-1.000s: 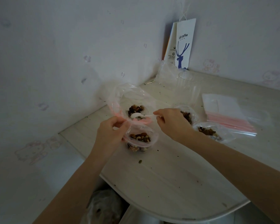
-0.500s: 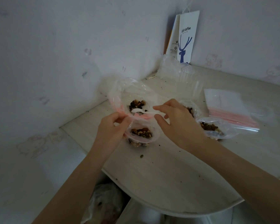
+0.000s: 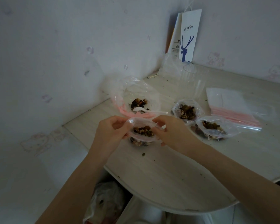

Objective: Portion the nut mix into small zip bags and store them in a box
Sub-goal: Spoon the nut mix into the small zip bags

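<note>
Pale wood-grain table point(image 3: 168, 175) crumb-strewn, against papered wall point(image 3: 55, 62); left hand point(image 3: 110, 135), right hand point(image 3: 173, 135) each pinch small zip bag point(image 3: 142, 131) rim

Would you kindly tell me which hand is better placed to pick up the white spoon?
Probably the right hand: the handle of the white spoon points its way, ending just beyond its fingers. The left hand lies farther off, pinching the rim of the small bag.

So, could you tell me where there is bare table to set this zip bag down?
Free: the table strip between the held zip bag and curved front edge, also in front of the two filled bags. Crowded: the band from the nut mix bag to the empty-bag stack.
</note>
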